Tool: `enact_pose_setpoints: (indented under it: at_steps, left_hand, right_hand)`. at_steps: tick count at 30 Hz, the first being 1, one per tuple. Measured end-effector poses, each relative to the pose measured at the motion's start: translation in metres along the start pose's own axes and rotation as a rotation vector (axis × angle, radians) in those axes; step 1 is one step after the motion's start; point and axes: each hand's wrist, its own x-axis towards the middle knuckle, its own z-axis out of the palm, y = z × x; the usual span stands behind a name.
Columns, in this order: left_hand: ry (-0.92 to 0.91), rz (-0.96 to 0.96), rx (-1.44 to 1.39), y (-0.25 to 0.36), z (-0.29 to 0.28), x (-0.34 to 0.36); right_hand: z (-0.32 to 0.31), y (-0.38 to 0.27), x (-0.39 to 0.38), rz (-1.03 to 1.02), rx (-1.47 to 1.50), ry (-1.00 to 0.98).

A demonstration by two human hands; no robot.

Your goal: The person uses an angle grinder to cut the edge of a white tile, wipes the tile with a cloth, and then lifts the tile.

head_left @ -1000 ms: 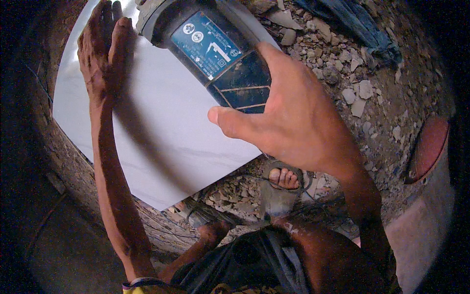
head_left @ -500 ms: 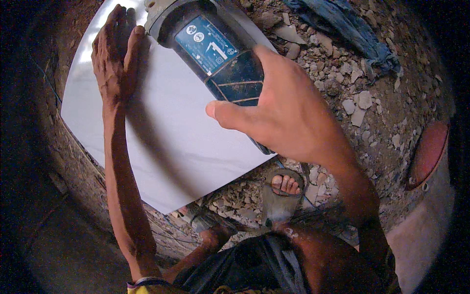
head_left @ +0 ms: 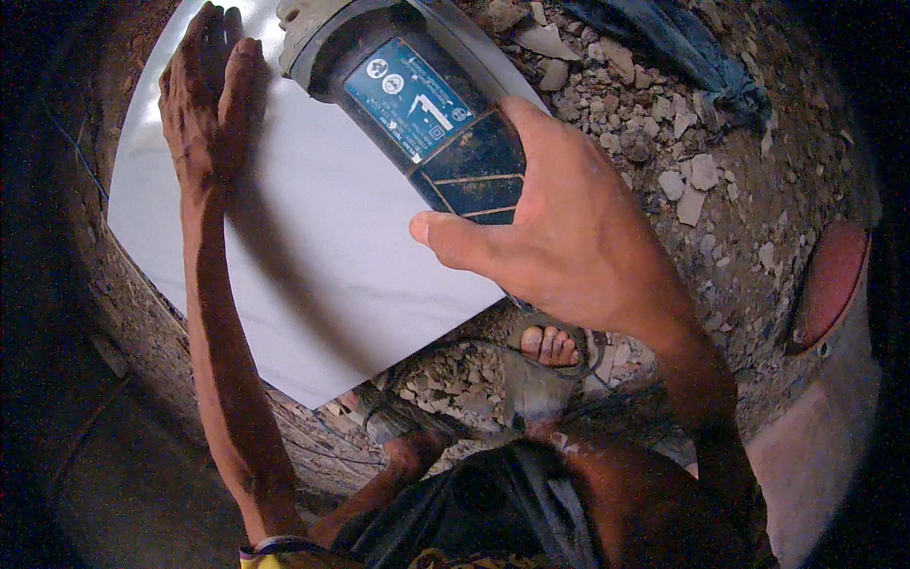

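Observation:
My right hand (head_left: 578,228) is wrapped round the dark body of an angle grinder (head_left: 464,161), which has a grey head and a blue label, its thumb pointing left. The grinder lies over a large white marbled tile (head_left: 322,266); its cutting end runs out of the top of the picture, so I cannot see it. My left hand (head_left: 204,114) rests on the tile's upper left part, beside the grinder's head, fingers stretched forward and casting a long shadow.
Broken rubble (head_left: 664,133) covers the ground to the right and beneath the tile. A blue cloth (head_left: 682,62) lies at the top right, a red oval object (head_left: 829,284) at the far right. My sandalled foot (head_left: 550,356) is just below the tile. Thin cables run along the left.
The view has shifted slightly back and forth. My right hand and the grinder have moved a little relative to the ground; my left hand stays on the tile.

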Motion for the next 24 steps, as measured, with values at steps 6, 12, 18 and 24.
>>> enact_pose_setpoints:
  at_steps: [6, 12, 18, 24]
  left_hand:
    - [-0.109, 0.017, -0.092, 0.006, -0.015, 0.002]
    - [0.151, 0.044, -0.25, 0.012, 0.018, -0.006]
    - [-0.021, 0.268, 0.408, -0.022, -0.022, 0.005]
    - [-0.083, 0.05, 0.05, 0.007, -0.011, 0.001]
  right_hand:
    - [0.001, 0.004, -0.006, -0.019, -0.045, 0.027]
    - [0.001, 0.008, -0.011, 0.004, 0.031, 0.013]
    - [0.004, 0.01, -0.014, -0.051, 0.013, 0.01]
    - [0.002, 0.02, -0.022, -0.043, 0.04, 0.027]
